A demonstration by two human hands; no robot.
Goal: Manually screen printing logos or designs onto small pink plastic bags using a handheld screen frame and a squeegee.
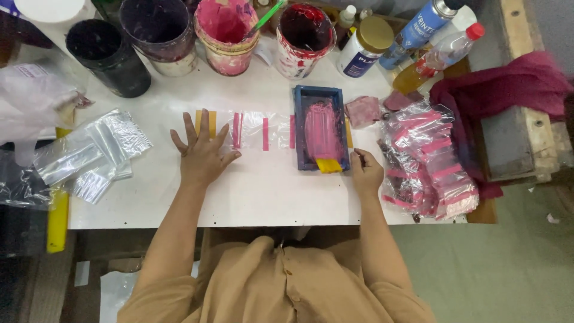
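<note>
My left hand (203, 152) lies flat with fingers spread on a clear plastic bag (254, 131) marked with pink stripes, laid on the white table (269, 191). A small blue-framed printing screen (321, 127), smeared with pink ink, rests over the bag's right end, with a yellow squeegee (329, 165) at its near edge. My right hand (365, 170) sits beside the frame's near right corner, fingers curled, touching it; it grips nothing that I can see.
Blank clear bags (95, 152) are piled at the left, printed pink-striped bags (427, 170) at the right. Paint tubs (227, 36), a black cup (110, 57), bottles (365, 45) and a spray can (418, 27) line the far edge. A maroon cloth (502, 90) lies at the far right.
</note>
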